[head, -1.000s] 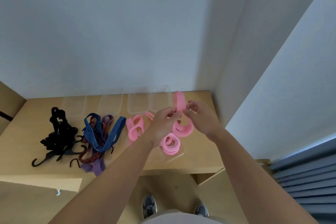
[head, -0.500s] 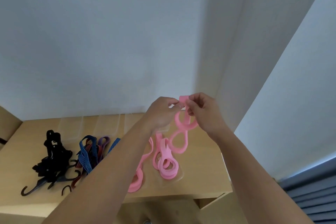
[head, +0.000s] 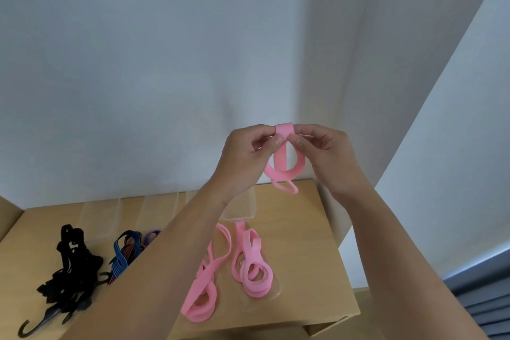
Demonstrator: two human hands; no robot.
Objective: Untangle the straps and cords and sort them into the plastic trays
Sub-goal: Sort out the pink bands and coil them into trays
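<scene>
the light wooden table (head: 303, 232) carried a row of clear plastic trays (head: 96, 215) along the wall, apparently unfilled. the tangle of black hooked cords (head: 69, 265) and the blue, red and purple striped cords (head: 124, 252) lay unsorted at the left, the latter partly hidden by the left forearm. two bundles of flat pink straps (head: 255, 288) lay near the front edge. judged progress: early. the looped pink strap (head: 281, 163) hung above the table, pinched at its top fold by the left hand (head: 248, 152) and the right hand (head: 323, 152), fingers curled.
</scene>
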